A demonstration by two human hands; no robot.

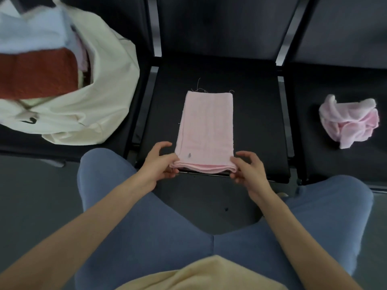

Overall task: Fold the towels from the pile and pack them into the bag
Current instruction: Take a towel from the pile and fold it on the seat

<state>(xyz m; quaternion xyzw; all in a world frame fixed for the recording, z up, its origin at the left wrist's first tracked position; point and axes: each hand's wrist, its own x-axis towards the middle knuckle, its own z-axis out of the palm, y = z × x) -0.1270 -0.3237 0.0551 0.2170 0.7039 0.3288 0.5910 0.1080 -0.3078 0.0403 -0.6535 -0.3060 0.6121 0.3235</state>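
A pale pink towel [206,126] lies folded into a long narrow strip on the middle black seat [257,122]. My left hand [160,164] pinches its near left corner and my right hand [247,169] pinches its near right corner, at the seat's front edge. A cream cloth bag [100,101] stands open on the left seat, with a folded rust-red towel [39,74] and a folded light blue towel [31,32] inside. A crumpled pink towel [349,121] lies on the right seat.
The three black seats form a row with metal bars between them. My knees in blue trousers sit just in front of the middle seat, over a grey floor. A yellow garment edge shows at the bottom.
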